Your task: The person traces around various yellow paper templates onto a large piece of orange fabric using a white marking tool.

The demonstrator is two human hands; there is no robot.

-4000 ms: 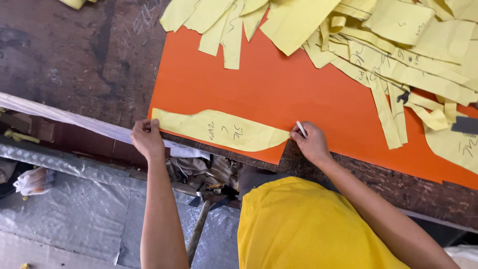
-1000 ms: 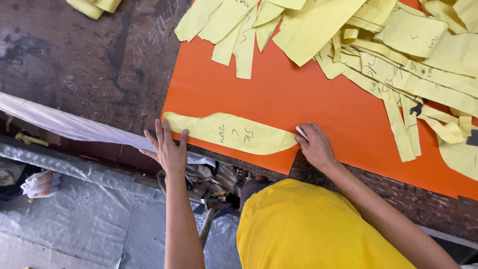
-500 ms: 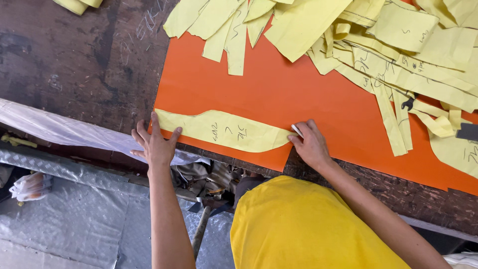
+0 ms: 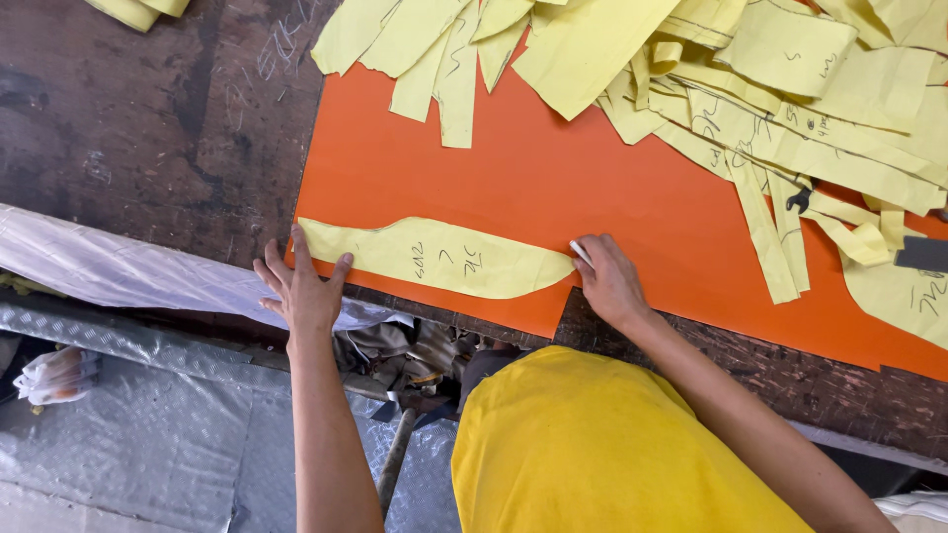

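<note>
Left hand (image 4: pixel 301 286): spreading fingers wide, pressing the left tip of the yellow pattern piece (image 4: pixel 439 259).
Right hand (image 4: pixel 609 279): pinching white chalk (image 4: pixel 581 253) at the piece's right tip.
Pattern piece: lying lower centre, along the orange sheet (image 4: pixel 592 188)'s bottom edge.
Upper right: piling yellow paper strips (image 4: pixel 770 89).

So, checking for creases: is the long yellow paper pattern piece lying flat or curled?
Flat: long yellow paper pattern piece lies spread on orange sheet, no lifted edges.

Bare orange sheet (image 4: pixel 592 188) between pattern piece (image 4: pixel 434 259) and heaped yellow cutouts (image 4: pixel 750 89).
</note>
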